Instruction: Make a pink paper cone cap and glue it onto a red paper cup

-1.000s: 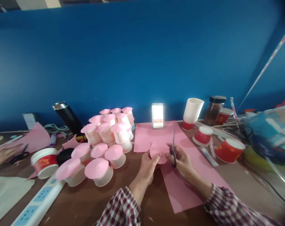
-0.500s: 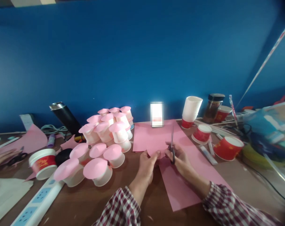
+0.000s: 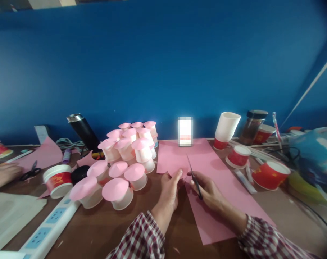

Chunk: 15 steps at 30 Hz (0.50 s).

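Many pink-capped cups [image 3: 125,162], left hand [image 3: 170,189] pinching pink paper [image 3: 176,169], right hand [image 3: 209,190] clasping scissors [image 3: 194,178]

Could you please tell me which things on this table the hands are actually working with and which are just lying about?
In use:
left hand on the pink paper
right hand holding the scissors

Lying about:
pink-topped cups
black flask
red cups
power strip
second scissors
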Available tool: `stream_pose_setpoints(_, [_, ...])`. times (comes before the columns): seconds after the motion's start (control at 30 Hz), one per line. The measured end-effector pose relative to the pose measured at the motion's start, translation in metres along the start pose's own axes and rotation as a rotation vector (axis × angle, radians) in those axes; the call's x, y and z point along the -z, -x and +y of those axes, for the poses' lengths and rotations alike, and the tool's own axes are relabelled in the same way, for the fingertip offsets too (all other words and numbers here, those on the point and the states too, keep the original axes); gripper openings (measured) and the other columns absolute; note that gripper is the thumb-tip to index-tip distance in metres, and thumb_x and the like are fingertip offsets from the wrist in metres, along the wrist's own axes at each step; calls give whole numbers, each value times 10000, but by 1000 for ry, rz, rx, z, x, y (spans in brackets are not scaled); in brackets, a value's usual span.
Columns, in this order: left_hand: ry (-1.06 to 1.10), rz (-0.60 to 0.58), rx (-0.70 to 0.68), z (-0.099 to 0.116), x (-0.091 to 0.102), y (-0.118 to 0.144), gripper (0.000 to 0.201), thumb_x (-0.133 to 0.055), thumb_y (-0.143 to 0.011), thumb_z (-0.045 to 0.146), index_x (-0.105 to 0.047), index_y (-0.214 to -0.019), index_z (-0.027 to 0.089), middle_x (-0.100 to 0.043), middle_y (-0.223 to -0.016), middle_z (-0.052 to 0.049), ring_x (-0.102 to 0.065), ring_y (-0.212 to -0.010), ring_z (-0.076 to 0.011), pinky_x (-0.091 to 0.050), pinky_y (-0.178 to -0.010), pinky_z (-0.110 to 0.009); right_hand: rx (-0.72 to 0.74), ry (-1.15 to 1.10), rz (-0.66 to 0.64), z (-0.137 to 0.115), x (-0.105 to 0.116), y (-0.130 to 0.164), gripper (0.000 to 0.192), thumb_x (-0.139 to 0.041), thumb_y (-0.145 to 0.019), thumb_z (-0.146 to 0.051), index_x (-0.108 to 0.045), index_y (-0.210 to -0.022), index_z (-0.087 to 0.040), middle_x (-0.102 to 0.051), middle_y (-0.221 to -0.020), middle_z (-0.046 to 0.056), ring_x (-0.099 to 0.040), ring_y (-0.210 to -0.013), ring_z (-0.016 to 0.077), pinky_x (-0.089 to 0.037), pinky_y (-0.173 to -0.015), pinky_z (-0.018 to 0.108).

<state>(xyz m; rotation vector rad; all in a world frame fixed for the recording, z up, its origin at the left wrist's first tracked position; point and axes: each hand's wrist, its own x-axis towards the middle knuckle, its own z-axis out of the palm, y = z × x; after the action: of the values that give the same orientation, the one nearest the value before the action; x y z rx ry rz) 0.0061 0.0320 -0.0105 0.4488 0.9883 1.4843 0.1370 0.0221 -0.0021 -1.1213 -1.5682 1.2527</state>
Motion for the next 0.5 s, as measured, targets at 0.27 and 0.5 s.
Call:
stream_pose_setpoints(0.27, [0,-45,-12,-1,1,1,339,-789,-595,305,-520,-748,166,-594,-646,33,-566,-552,-92,-455,-560,-229,1,-52,-35,-2,-1,0,433,-567,-841,-436,-559,-1155,-137,-560,-705,-3,-471,-615,111,-421,-572,220])
stream_pose_setpoints(0.5, [-1,-66,-19,-3,3,0,338,-783,-606,325,-520,-747,166,-584,-649,27,-569,-562,-105,-457,-561,-240,33,-35,-49,-9,-1,0,388,-571,-837,-432,-602,-1086,-136,-608,-790,30,-520,-726,150,-442,-641,237])
